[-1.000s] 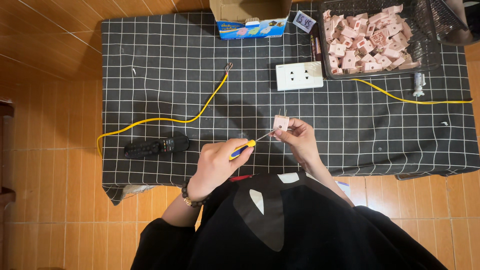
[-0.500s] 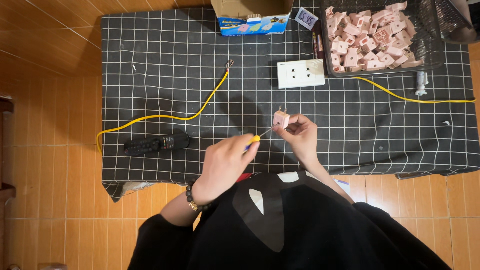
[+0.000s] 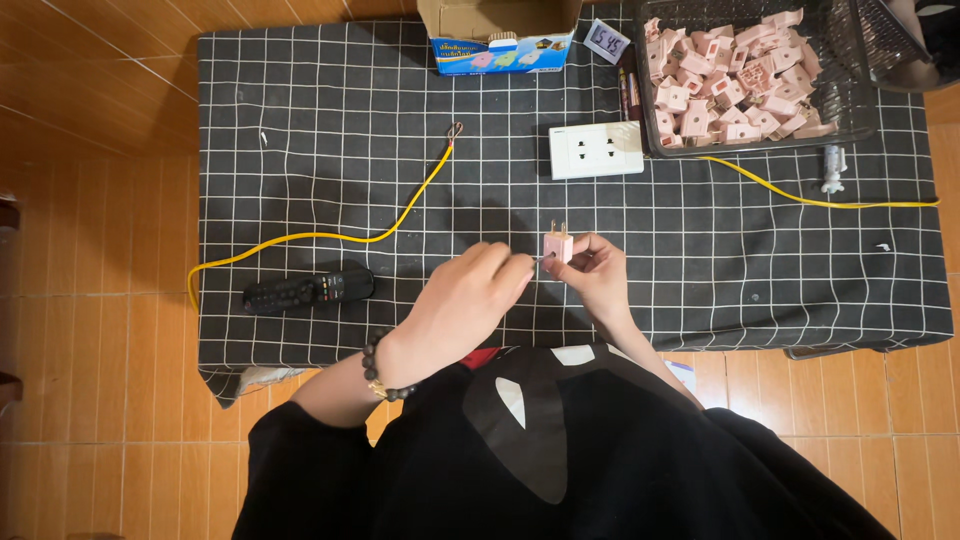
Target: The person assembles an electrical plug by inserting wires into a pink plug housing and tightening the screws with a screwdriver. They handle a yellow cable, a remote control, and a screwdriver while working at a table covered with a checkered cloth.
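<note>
Right hand (image 3: 598, 275) grasping pink plug (image 3: 557, 246), prongs pointing twelve o'clock, long axis upright, left hand (image 3: 468, 300) clenched on screwdriver, tip at plug's nine o'clock

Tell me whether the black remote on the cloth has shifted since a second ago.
No. The black remote lies just below the yellow cable near the left edge of the checked cloth, as it did before.
</note>
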